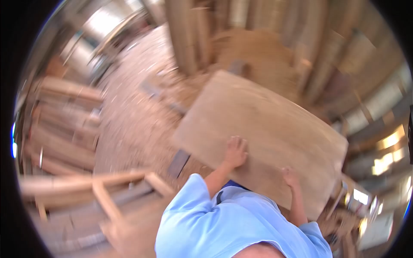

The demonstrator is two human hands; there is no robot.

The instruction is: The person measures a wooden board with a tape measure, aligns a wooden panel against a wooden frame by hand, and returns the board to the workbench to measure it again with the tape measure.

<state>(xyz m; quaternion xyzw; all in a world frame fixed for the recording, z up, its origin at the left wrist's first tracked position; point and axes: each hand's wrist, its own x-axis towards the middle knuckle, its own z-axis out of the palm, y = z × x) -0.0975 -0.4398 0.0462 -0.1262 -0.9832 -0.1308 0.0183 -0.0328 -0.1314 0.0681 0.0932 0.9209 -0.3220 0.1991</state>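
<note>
Workshop interior, blurred in much of its detail, viewed from above the wearer's light blue shirt [223,219]. Nearest, the left hand [235,152] lies palm down with its fingers extended and slightly apart; the right hand [290,177] appears curled, though whether it pinches anything cannot be told. Both touch a broad wooden panel [266,133], which lies beneath them and extends beyond their fingers, tilted in view. Just off the panel's near edge, to the left of the left hand, is a dark flat bar [179,164]; farther left and nearer the body stands a pale wooden frame [105,198]. Beyond the left hand spreads a litter-strewn floor [133,103], bordered on its left by stacked timber [64,124]. Farthest ahead of the hands rise upright planks [183,38].
</note>
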